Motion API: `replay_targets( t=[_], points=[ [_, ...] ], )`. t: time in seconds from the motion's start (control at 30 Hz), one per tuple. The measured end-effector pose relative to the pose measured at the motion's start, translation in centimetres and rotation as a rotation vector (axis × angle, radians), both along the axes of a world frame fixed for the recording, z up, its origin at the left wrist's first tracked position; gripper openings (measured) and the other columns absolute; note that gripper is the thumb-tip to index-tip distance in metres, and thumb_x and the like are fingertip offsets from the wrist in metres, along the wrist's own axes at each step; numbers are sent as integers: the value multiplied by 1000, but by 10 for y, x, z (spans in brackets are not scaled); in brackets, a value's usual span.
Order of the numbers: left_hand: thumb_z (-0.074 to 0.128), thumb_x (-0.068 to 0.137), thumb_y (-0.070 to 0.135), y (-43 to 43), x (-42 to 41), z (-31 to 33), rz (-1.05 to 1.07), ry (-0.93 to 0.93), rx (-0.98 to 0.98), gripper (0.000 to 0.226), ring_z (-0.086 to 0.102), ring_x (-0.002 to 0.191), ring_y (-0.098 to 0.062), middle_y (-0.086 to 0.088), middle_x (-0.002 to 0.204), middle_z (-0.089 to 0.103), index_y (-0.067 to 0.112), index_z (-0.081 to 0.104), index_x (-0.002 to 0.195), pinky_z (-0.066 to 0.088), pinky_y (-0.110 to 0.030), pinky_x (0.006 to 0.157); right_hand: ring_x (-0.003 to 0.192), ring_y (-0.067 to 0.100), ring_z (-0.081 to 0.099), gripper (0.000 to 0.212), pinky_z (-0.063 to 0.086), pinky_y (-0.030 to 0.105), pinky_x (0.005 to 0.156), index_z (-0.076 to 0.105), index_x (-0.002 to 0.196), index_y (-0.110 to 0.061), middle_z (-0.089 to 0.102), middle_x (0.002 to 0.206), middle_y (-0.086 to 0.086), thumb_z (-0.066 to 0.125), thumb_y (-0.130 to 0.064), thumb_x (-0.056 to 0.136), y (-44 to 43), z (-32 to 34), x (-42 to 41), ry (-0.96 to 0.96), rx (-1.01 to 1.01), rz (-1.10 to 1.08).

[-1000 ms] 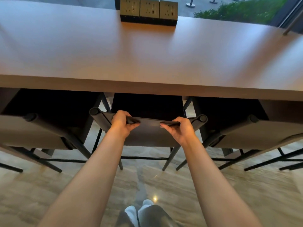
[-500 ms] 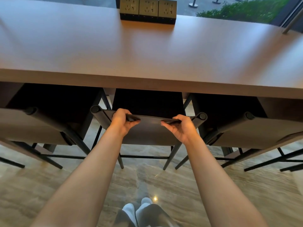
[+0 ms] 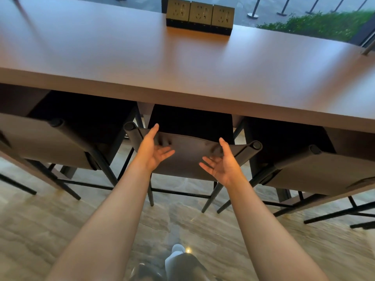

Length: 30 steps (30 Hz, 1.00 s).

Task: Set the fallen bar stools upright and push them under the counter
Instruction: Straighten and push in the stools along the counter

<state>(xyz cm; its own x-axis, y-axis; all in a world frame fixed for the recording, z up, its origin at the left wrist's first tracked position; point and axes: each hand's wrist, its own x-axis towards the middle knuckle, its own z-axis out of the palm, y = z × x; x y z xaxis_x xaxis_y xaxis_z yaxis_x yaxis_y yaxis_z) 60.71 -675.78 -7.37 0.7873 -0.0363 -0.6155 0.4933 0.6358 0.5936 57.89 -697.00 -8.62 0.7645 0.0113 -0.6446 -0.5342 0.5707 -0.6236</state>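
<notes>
The middle bar stool (image 3: 188, 157) stands upright, its dark seat tucked under the front edge of the brown counter (image 3: 182, 74). Only its grey-brown backrest sling and black legs stick out toward me. My left hand (image 3: 152, 151) hovers open just in front of the backrest's left part, fingers spread. My right hand (image 3: 223, 163) is open in front of its right part, palm turned inward. Neither hand holds the backrest. A second stool (image 3: 60, 142) stands upright under the counter on the left, and a third stool (image 3: 324, 169) on the right.
A black block of three power sockets (image 3: 199, 17) sits at the counter's far edge, with a window and green plants behind it. The floor (image 3: 40, 230) is polished stone. My shoes (image 3: 178, 249) show at the bottom.
Both hands gripped the top edge of the middle stool's backrest before; now they have let go and drawn slightly back with fingers spread. The view shifted a little.
</notes>
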Motion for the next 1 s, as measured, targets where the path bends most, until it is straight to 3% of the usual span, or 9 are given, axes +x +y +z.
replay_targets(
  t=[0.1,0.2,0.3,0.47,0.67,0.83,1.0],
  points=[
    [66,87,43,15,-14,1,56,-1,7,74,53,119,-41,-25,148,32,28,26,148,56,-48,79,116,31,55,76,54,50,89,33,143,-30,41,137,15,70,-49,80,20,3,-10,-10,-16,-4],
    [63,89,43,38,-32,4,46,-18,-13,62,55,114,-39,-24,143,37,29,32,141,56,-45,73,118,32,54,84,56,48,86,23,149,-24,38,143,20,70,-46,82,48,6,-23,-8,-58,2],
    [62,89,45,71,-56,6,46,-18,9,71,57,110,-35,-23,142,41,21,29,148,56,-42,73,122,34,52,89,55,48,88,17,152,-16,37,147,22,69,-42,84,88,6,-39,-5,-60,13],
    [62,89,46,151,-96,9,60,9,52,83,57,111,-35,-24,137,42,7,21,150,54,-43,80,118,35,55,87,54,49,88,21,151,-10,42,143,24,67,-45,85,177,2,-75,22,1,66],
    [59,90,46,242,-129,14,97,7,95,85,53,121,-36,-23,145,38,5,17,151,52,-44,92,117,33,56,83,53,48,93,23,150,-8,45,142,21,59,-51,89,273,4,-99,18,20,201],
    [59,91,46,294,-139,14,157,16,99,84,53,122,-36,-22,147,37,6,17,151,54,-41,84,119,33,55,82,52,48,94,23,151,-9,45,142,20,57,-52,89,330,12,-96,9,39,266],
    [60,90,47,340,-120,13,207,23,98,86,55,118,-36,-25,146,37,6,16,151,54,-41,87,118,33,56,84,53,48,93,22,150,-7,45,142,22,58,-51,89,382,18,-72,11,65,336]
  ],
)
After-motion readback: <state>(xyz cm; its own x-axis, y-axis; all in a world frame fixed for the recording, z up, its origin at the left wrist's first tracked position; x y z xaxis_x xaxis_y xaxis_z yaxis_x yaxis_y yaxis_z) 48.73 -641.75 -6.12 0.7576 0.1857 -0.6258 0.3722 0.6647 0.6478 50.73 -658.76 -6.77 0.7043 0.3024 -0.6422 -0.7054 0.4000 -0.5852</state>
